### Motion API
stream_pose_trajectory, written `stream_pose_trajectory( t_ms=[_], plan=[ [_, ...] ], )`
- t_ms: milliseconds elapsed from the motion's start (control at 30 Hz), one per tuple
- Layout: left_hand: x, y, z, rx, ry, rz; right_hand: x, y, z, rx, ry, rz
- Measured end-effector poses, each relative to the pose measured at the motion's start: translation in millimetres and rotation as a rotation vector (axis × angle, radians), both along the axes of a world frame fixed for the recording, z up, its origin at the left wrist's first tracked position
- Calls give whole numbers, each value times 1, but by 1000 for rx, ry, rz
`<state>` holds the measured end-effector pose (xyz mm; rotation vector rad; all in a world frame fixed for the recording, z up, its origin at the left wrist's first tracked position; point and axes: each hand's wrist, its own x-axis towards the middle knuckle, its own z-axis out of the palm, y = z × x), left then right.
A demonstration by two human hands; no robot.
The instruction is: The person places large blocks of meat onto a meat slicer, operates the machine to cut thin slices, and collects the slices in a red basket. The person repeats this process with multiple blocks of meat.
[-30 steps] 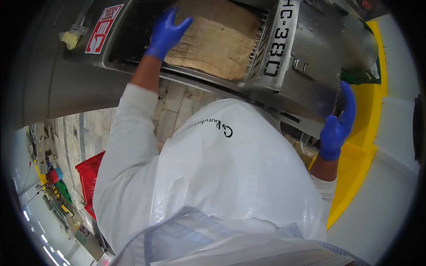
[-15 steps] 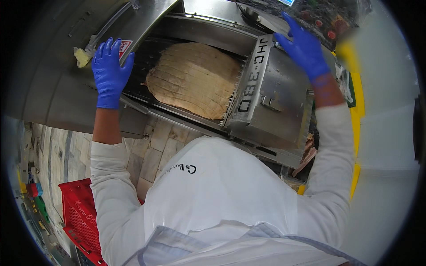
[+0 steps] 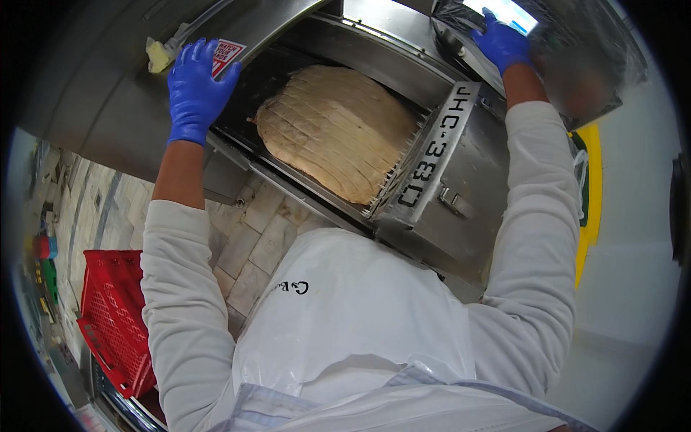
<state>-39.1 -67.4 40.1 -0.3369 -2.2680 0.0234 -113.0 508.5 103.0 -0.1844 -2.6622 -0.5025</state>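
Note:
My left hand (image 3: 199, 90) in a blue glove rests, fingers apart, on the steel housing (image 3: 273, 21) beside a red-and-white sticker (image 3: 227, 56). My right hand (image 3: 502, 43), also gloved, is raised to a lit screen (image 3: 520, 16) under clear plastic at top right, a finger extended onto it, holding nothing. Between my hands a pale tan, scored slab of what looks like meat or skin (image 3: 327, 129) lies in the machine's dark bed, against a row of metal teeth (image 3: 389, 173) beside a steel cover (image 3: 464, 194) with black lettering.
A red crate (image 3: 115, 317) stands at lower left on or near the tiled floor (image 3: 252, 230). A yellow bin (image 3: 592, 194) is at the right, partly behind my arm. A hose (image 3: 188, 29) with a pale yellow piece at its end runs along the upper-left housing.
My left hand has left the slab for the housing at the left. My right hand has risen from the machine's right side to the screen at top right. The view has shifted.

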Motion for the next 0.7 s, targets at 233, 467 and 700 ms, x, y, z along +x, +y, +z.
stream_pose_trajectory(
  t_ms=[233, 467, 700],
  plan=[
    [2, -3, 0, -4, 1, 13, 9, -52, 16, -4, 58, 189],
    [9, 11, 5, -52, 64, -25, -3, -44, 13, 85, 50, 123],
    [33, 36, 0, -45, 78, -4, 0, -36, 20, 48, -192, -151]
  ],
)
